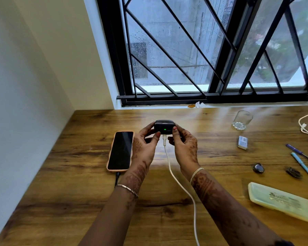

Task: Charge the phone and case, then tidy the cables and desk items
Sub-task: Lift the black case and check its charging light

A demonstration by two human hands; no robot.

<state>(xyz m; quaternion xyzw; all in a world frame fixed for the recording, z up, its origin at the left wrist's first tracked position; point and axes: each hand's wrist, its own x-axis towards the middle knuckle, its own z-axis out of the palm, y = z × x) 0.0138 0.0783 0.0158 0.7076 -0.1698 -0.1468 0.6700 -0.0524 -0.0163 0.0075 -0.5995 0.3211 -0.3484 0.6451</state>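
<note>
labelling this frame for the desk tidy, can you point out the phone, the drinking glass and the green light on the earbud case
phone [121, 150], head view, middle of its dark screen
drinking glass [242, 119], head view, its clear side wall
green light [165, 129], head view, the lit dot on the front of the earbud case [163, 126]

Both hands, left hand [144, 142] and right hand [183, 144], grip a small black charging case [164, 126], green light lit, white cable [178, 183] plugged in, above wooden tabletop [78, 174].

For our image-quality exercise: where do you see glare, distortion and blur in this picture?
Head view: window light puts pale glare on the desk behind the glass; the wide lens bends the window bars; rain blurs the scene outside; the case stays sharp.
</note>
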